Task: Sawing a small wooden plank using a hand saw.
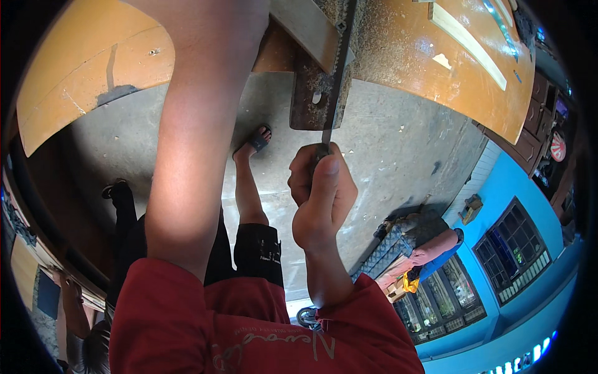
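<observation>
My right hand [324, 190] is closed in a fist around the dark handle of a saw [337, 93], thumb lying along the top. Its long, narrow dark blade runs away from me, up past the frame's top edge. Under and beside the blade is a dark brown wooden piece [305, 93] with an oval hole, dusted with sawdust and jutting over the table edge. A flat grey-brown board [308, 31] lies slantwise against the blade's left side. My left arm [199, 137] reaches forward past the top edge, and the left hand is out of the picture.
Sawdust and pale wood strips [468, 45] lie on the orange-brown table [398, 62]. Below is a concrete floor [386, 137]. A cushioned seat with cloths [430, 249] stands to the right by a blue wall [498, 181]. At the lower left another person's arm [75, 308] shows.
</observation>
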The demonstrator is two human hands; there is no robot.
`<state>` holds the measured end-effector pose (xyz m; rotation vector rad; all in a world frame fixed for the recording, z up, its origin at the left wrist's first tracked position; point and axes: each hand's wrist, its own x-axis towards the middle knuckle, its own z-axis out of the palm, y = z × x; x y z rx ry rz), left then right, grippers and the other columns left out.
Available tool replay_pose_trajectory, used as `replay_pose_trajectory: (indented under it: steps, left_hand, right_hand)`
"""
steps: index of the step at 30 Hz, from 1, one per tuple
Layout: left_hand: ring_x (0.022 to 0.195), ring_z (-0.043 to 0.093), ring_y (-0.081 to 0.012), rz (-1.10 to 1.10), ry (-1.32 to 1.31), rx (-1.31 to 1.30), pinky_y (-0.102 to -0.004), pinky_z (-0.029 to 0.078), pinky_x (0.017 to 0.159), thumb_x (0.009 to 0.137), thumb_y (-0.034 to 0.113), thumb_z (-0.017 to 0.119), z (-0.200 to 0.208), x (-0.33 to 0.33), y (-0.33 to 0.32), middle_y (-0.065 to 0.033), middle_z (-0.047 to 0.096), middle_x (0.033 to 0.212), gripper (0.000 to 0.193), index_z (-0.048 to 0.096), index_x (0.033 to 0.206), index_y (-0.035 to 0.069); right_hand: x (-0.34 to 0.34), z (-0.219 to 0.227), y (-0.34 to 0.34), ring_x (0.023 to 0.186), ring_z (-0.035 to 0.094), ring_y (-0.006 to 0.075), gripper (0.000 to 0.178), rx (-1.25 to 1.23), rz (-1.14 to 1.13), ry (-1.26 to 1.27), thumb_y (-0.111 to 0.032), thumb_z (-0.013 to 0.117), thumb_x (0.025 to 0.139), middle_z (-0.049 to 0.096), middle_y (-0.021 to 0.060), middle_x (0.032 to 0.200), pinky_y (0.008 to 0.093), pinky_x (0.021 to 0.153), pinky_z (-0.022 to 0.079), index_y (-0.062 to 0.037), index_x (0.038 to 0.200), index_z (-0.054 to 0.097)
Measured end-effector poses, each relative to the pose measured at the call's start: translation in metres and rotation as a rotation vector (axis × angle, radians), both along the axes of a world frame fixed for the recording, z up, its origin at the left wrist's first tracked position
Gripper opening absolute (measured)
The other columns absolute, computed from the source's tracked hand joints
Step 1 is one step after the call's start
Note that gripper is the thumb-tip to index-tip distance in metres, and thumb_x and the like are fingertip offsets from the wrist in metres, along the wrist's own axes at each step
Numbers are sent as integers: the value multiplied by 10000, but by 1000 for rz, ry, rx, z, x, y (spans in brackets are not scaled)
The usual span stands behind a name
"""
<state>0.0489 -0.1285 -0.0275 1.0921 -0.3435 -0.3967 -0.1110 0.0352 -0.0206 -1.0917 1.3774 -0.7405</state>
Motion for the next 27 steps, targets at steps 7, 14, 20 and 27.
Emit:
replay_pose_trajectory:
  steps: [7, 14, 20, 27]
  left_hand:
    - [520, 407, -101, 23, 21, -31, -281, 370, 465, 1073, 159, 367, 2, -4, -2, -6, 463, 747, 259, 436, 832, 90]
    - [514, 406, -97, -11, 20, 5, -279, 368, 462, 1072, 158, 368, -1, 0, 0, -2, 463, 741, 260, 440, 830, 97]
    - [510, 401, -93, 8, 4, -6, -275, 365, 458, 1068, 154, 370, 2, -1, 0, 3, 459, 726, 264, 443, 822, 95]
    - [510, 399, -88, 2, 29, 3, -271, 363, 450, 1067, 150, 366, 4, -1, -1, 2, 461, 729, 262, 442, 822, 94]
  right_hand:
    - [-7, 3, 14, 480, 304, 15, 581, 31, 4, 73, -516, 327, 1099, 432, -45, 583, 219, 455, 194, -45, 857, 563]
    - [-12, 1, 23, 479, 296, 17, 582, 54, -5, 55, -514, 333, 1099, 420, -44, 570, 221, 458, 195, -40, 854, 564]
    - [-4, -1, 3, 478, 303, 16, 578, 14, 17, 20, -508, 329, 1101, 414, -46, 575, 218, 455, 199, -42, 857, 568]
    - [-7, -2, 14, 481, 298, 16, 573, 30, -3, 52, -492, 323, 1107, 409, -50, 565, 217, 459, 201, -42, 851, 567]
